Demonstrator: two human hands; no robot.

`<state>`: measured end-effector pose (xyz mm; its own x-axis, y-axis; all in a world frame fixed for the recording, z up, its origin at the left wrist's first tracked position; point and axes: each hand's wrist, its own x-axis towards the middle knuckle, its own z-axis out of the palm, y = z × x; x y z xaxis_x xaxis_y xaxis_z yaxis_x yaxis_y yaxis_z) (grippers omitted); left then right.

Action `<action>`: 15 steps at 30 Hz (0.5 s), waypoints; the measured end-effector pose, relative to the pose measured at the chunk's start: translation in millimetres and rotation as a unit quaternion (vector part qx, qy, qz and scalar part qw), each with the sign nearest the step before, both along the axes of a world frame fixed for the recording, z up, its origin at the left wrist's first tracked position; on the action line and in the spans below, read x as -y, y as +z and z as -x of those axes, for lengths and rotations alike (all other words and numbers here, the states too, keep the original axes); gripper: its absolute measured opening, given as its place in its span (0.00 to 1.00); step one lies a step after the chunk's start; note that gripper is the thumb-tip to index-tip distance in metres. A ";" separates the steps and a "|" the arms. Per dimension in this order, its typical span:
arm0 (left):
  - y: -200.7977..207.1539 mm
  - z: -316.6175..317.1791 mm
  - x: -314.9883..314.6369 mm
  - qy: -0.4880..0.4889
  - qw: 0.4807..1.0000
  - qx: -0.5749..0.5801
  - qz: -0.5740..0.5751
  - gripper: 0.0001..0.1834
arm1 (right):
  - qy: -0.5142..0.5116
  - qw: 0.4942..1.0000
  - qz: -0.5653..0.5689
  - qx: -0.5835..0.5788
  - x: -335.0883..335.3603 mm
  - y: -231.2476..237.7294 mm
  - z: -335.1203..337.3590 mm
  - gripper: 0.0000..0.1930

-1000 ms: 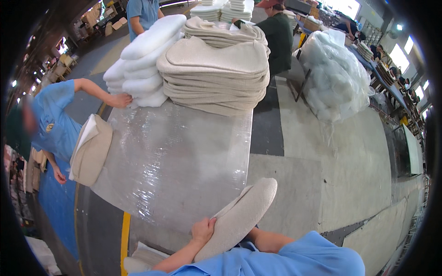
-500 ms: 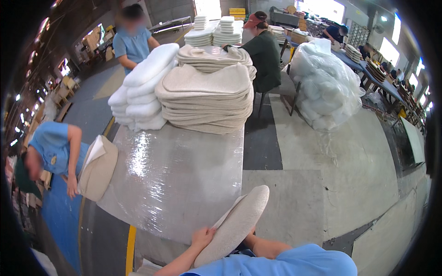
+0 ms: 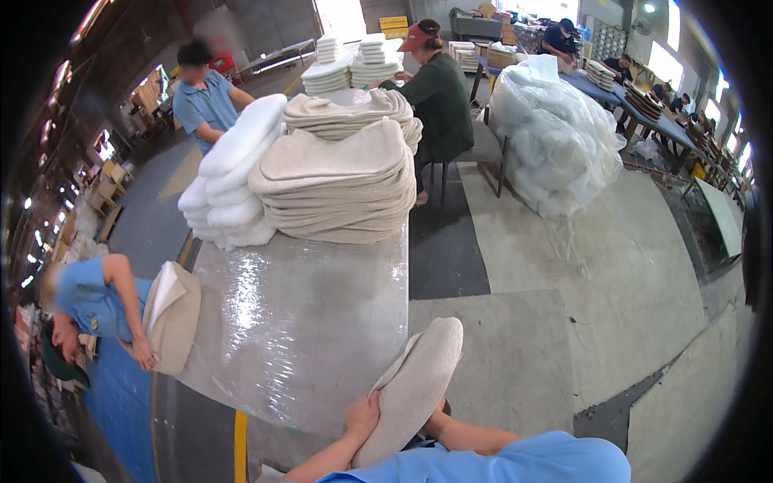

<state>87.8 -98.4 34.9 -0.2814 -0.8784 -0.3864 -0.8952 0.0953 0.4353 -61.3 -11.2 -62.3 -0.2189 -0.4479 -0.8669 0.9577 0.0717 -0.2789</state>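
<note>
Holding just one beige cover (image 3: 415, 394), tilted up at the near right corner of one shiny table (image 3: 314, 314). Gripping its left edge with the left hand (image 3: 361, 414); having the right hand (image 3: 436, 413) mostly tucked out of sight behind the other side, so can't tell if gripping or just propping. Can't say, either, whether touching the table with it. Counting two beige piles toward the far end, one big pile (image 3: 338, 189) in front and one lower pile (image 3: 342, 117) behind, too squashed together for an exact number of layers. Also spotting two columns of white pads (image 3: 237, 169), pressed right up against the big pile's left side. Seeing three co-workers around the table: one in blue (image 3: 105, 294) over at the left, bent with a hand (image 3: 143, 354) at one more beige piece (image 3: 179, 330) with a white corner flipped up; one in blue (image 3: 201, 101) behind the pads; one in green (image 3: 443, 105) with a red cap (image 3: 420, 36), right of the piles. Can make out two white stacks (image 3: 328, 78) farther back, one big clear bag (image 3: 555, 145) of white stuff out right, and one yellow stripe (image 3: 240, 447) at the lower left.
</note>
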 end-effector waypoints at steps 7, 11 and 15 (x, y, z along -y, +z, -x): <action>-15.0 -1.5 -2.9 0.017 1.000 0.007 0.003 0.30 | 0.043 0.999 -0.011 -0.011 -10.7 8.4 3.5 0.23; -24.3 -3.7 -4.8 0.022 0.999 -0.026 -0.001 0.30 | 0.050 0.998 -0.028 -0.035 -9.7 5.1 3.8 0.23; -22.7 -2.6 1.6 0.018 1.000 0.003 -0.016 0.28 | 0.053 0.997 -0.026 -0.047 -3.0 5.6 5.0 0.23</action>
